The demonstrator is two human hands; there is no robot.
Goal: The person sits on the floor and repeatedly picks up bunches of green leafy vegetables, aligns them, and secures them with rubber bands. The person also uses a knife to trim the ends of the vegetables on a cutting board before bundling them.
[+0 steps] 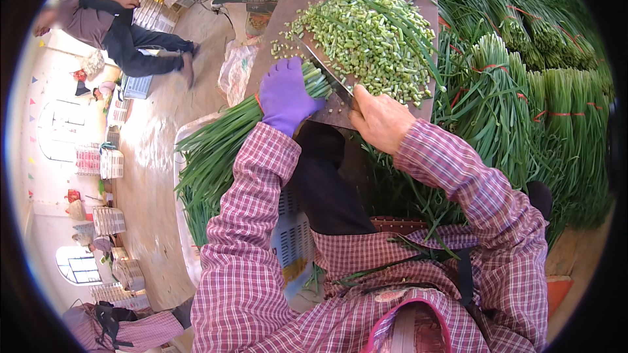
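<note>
My left hand (286, 95), in a purple glove, is closed around a bundle of long green stalks, likely garlic chives (223, 142). A red band shows at the glove's edge, and the pale cut ends point right. My right hand (380, 118) is bare and grips a knife (326, 69) by its handle. The blade slants up and left, close by the cut ends. Beneath lies a cutting board (267, 61), where a heap of short chopped stalk pieces (365, 41) spreads beyond the knife. A few long green leaves lie over the heap.
Banded bundles of green stalks (495, 83) are piled at the right. A white plastic crate (184, 130) with more greens stands at my left. A person (117, 34) walks at the upper left. Several crates (109, 220) line the wall. Another person (127, 326) is at the lower left.
</note>
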